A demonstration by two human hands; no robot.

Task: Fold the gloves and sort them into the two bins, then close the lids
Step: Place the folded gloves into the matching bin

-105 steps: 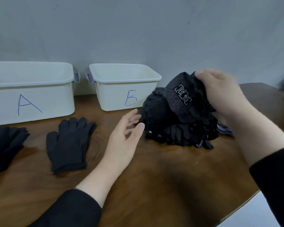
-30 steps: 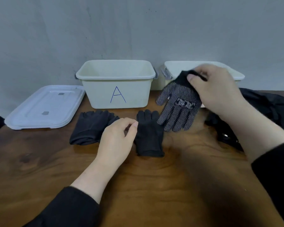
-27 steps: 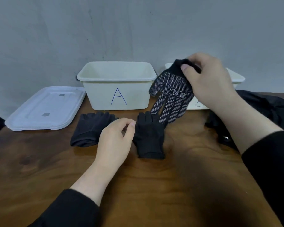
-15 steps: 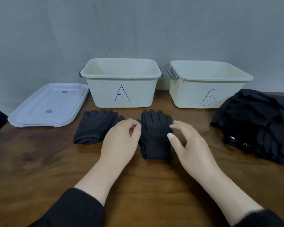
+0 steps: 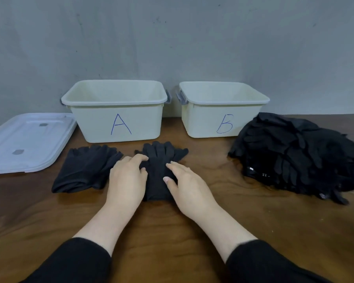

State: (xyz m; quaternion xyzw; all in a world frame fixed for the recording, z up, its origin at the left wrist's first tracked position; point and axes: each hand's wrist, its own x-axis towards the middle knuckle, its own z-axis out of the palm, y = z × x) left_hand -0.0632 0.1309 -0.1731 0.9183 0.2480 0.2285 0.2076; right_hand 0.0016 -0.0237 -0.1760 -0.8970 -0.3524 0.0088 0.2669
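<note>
Wooden table [image 5: 49, 217], seen from the head camera; clock directions taken from the glove under the hands.

- Glove [image 5: 159, 160]: plain black knit, lying flat at table centre, fingers pointing to 12 o'clock, cuff toward the person. Possibly a stacked pair; cannot tell.
- Left hand [image 5: 127, 178]: palm down on the glove's 9 o'clock edge, fingers loosely spread, thumb and forefinger resting on the fabric. Pressing, not pinching.
- Right hand [image 5: 184, 182]: palm down on the 3 o'clock edge, fingers spread flat on the fabric, nothing gripped.
- Folded gloves [image 5: 86, 170]: dark bundle at 9 o'clock, just beside the left hand, apart from the flat glove.
- Bin A [image 5: 114, 111]: open, at 11 to 12 o'clock, appears empty as far as the interior shows.
- Bin B [image 5: 223, 109]: open, at 1 o'clock, interior likewise seems bare.
- Lid [image 5: 27, 139]: white, flat on the table at 10 o'clock, far left. A second lid is not visible.
- Glove pile [image 5: 298, 156]: unsorted black heap at 3 o'clock, well apart.

Judged stage: early; smoothing before a fold, with most gloves unsorted.

Risks:
- Soft knit may bunch or slide under flat palms, giving a crooked fold.
- If two gloves are stacked, uneven pressure could shift one off the other.
- The left forearm passes close to the folded bundle and could nudge it open.
- Every glove being dark, kinds may be confused and dropped in the wrong bin.
</note>
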